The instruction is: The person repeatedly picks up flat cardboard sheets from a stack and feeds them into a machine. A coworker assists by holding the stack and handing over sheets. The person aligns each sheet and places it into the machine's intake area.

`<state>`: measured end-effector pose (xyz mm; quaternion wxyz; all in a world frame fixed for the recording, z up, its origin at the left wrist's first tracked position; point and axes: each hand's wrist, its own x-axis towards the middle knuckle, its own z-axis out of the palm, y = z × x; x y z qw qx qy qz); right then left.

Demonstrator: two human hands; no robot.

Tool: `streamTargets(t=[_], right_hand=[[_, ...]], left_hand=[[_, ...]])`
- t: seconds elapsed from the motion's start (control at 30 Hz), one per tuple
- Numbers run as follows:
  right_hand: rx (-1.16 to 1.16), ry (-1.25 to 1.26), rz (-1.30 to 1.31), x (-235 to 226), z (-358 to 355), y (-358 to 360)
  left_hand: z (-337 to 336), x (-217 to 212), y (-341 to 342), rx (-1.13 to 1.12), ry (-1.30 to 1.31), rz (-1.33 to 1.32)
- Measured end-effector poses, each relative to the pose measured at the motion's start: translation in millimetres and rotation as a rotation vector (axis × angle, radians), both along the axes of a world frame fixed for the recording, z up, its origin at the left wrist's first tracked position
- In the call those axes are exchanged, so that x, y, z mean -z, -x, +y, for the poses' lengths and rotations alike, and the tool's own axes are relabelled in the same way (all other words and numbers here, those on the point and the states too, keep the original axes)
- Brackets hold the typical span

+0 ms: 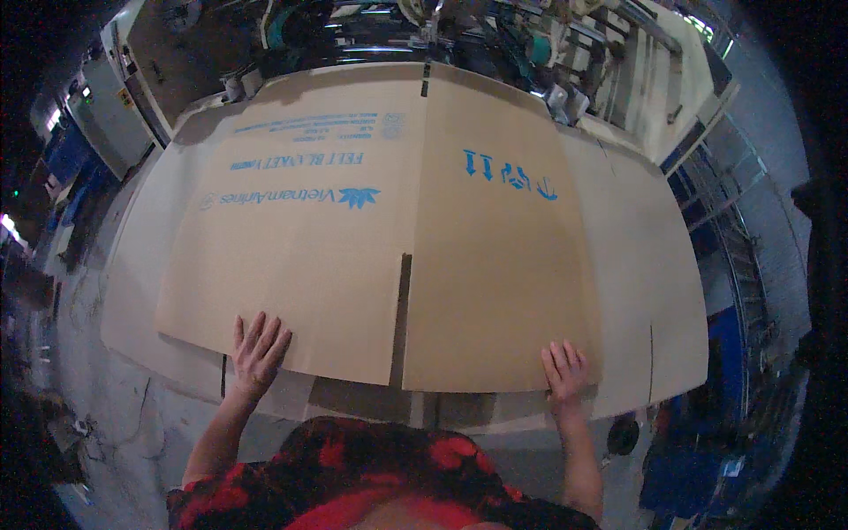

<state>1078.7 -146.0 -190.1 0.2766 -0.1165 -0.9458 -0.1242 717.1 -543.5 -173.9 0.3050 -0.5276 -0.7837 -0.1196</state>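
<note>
A large flat cardboard box blank with blue print lies in front of me, its far edge up against the machine. One dark slot cuts in from its near edge, and a shorter one from its far edge. My left hand rests flat on the near left part of the blank, fingers stretched out. Near its right corner my right hand lies over the edge, fingers extended on the board and the thumb out of sight. Beneath it spreads a wider pale cardboard sheet, showing on both sides.
A machine with rollers and metal parts stands along the far side, with a pale side frame at right. A grey cabinet is at far left. Blue structures and a rail stand at right.
</note>
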Motion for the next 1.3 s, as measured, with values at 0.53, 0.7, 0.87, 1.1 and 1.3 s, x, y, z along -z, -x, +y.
streamTargets(t=[0.53,0.7,0.87,1.1,1.3], right_hand=[[-0.016,0.209,-0.105,-29.3,20.7,20.9],[-0.025,0.276,-0.095,-19.5,38.6,37.8],[-0.020,0.244,-0.168,-15.0,42.4,46.0],[-0.059,0.239,-0.162,-10.2,73.0,43.4],[-0.062,0.202,-0.188,-10.9,85.4,33.0]], left_hand=[[-35.5,27.9,28.6,-0.587,-0.089,-0.125],[-29.0,23.7,25.2,-0.614,-0.085,-0.196],[-28.0,16.5,34.1,-0.655,-0.063,-0.204],[-30.3,3.3,20.8,-0.659,-0.037,-0.178],[-32.5,-2.3,-1.0,-0.635,-0.003,-0.125]])
